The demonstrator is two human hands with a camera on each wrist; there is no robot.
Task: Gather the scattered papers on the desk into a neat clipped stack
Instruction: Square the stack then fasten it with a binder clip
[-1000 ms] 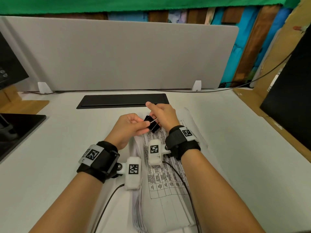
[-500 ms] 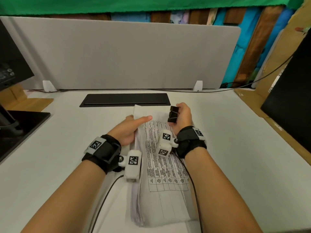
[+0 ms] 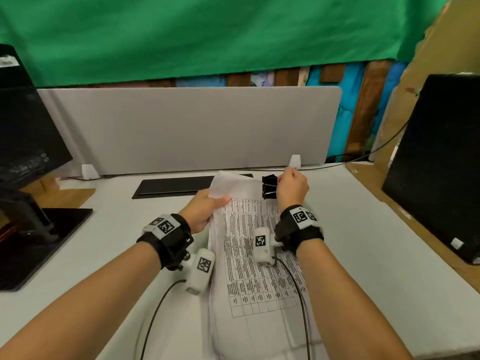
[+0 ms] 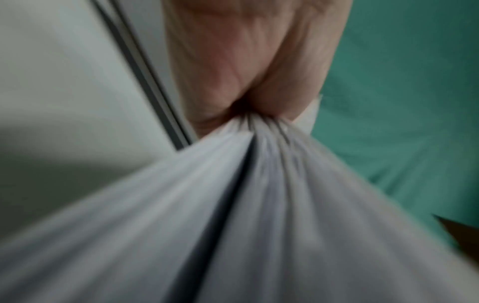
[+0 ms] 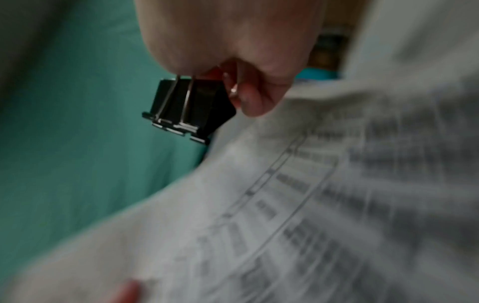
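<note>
A thick stack of white papers (image 3: 249, 258) with a printed table on top is lifted at its far end off the white desk (image 3: 104, 255). My left hand (image 3: 205, 211) grips the stack's left edge, thumb on top; the left wrist view shows the sheets (image 4: 259, 194) pinched between thumb and fingers. My right hand (image 3: 291, 189) holds a black binder clip (image 3: 268, 187) by its wire handles, just above the stack's far right corner. In the right wrist view the clip (image 5: 186, 110) hangs beside the printed sheet (image 5: 298, 205); its jaws look closed.
A black flat tray (image 3: 176, 185) lies on the desk behind the papers, before a grey partition (image 3: 194, 126). A dark monitor and base (image 3: 31, 203) stand at the left, a black box (image 3: 439, 162) on cardboard at the right. Wrist-camera cables trail over the papers.
The left hand let go of the clip and took the stack's left edge, raising the far end. The right hand carried the clip up and to the right corner.
</note>
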